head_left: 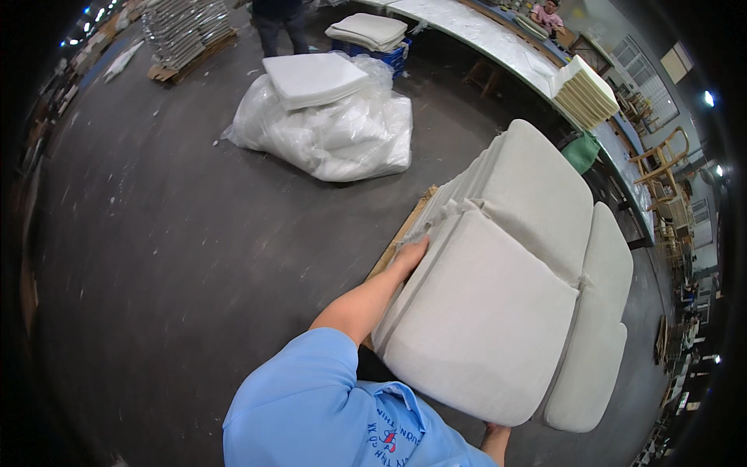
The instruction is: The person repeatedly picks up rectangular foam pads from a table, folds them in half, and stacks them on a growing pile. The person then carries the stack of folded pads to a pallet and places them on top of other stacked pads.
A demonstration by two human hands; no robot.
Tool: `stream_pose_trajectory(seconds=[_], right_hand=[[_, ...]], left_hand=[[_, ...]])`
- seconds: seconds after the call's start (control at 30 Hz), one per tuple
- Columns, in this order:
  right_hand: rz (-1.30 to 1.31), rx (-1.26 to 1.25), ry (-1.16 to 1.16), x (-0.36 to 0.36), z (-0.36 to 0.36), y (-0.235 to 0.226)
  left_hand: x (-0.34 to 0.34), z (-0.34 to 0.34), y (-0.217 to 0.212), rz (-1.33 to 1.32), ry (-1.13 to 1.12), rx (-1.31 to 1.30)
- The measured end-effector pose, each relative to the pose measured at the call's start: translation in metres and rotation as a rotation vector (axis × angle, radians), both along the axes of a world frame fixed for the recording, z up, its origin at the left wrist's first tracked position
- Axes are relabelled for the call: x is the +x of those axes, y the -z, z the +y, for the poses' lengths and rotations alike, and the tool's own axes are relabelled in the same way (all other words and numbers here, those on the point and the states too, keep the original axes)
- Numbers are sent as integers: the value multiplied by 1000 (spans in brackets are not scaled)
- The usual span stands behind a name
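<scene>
Several pale grey fabric seat cushions lie stacked in front of me, and the near top cushion (486, 311) has rounded corners. My left hand (412, 253) grips the left side of this pile near its far corner, beside some crumpled clear plastic; its fingertips are partly hidden. At the near right corner, my right hand (496, 430) holds the cushion's edge from below, its fingers mostly covered. Another cushion stack (537, 191) adjoins the far side. More cushions (587, 373) sit lower along the right.
Cardboard (393, 253) shows under the pile's left side. Beyond it, a white pad (315, 78) rests on a plastic-wrapped bundle (342, 144). A long worktable (498, 47) curves along the back right, carrying a foam stack (585, 93). Another person (282, 27) stands at the back.
</scene>
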State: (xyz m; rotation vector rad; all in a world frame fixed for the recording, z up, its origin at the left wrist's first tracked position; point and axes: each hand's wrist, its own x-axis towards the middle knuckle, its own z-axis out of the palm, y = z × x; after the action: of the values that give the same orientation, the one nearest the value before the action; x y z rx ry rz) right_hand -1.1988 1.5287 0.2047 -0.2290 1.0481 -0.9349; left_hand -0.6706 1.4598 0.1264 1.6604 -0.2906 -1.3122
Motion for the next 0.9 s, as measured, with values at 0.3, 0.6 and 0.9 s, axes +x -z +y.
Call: stream_pose_trajectory(seconds=[0.3,0.6,0.9], right_hand=[[54,86,151,-15,11,22],[9,96,218,6,-21,42],[18,58,207,16,-39,36]], left_hand=[[10,-56,7,-266,73,111],[15,-95,22,-532,164,92],[18,-95,50,-507,139,153]])
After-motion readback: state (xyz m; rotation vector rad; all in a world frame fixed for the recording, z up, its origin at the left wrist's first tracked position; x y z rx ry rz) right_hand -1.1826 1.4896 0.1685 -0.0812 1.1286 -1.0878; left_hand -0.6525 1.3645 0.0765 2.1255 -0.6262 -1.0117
